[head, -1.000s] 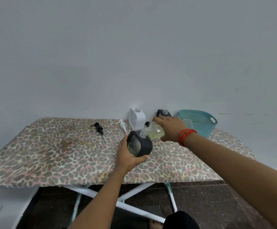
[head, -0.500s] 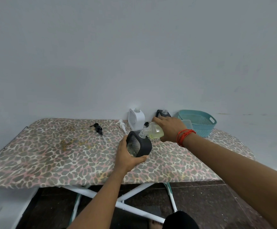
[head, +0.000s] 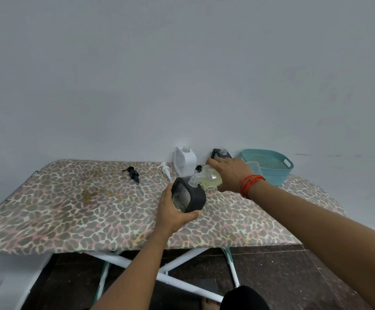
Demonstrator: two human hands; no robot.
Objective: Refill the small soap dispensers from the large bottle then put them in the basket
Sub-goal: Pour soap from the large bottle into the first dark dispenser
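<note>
Left hand (head: pixel 173 212) wraps the black dispenser (head: pixel 194 196) from below, fingers curled under its base, holding it tilted over the middle of the table (head: pixel 70 209). Right hand (head: pixel 232 174) grips the large bottle (head: pixel 211 179) round its rear end. The bottle's long axis lies near horizontal, neck pointing left and slightly down, mouth at the dispenser's opening. Behind stand a white dispenser (head: pixel 185 162) and a second black dispenser (head: pixel 221 153) — both uncapped. The teal basket (head: pixel 269 165) sits far right. A black pump (head: pixel 134 174) and a white pump (head: pixel 166 168) lie loose to the left.
</note>
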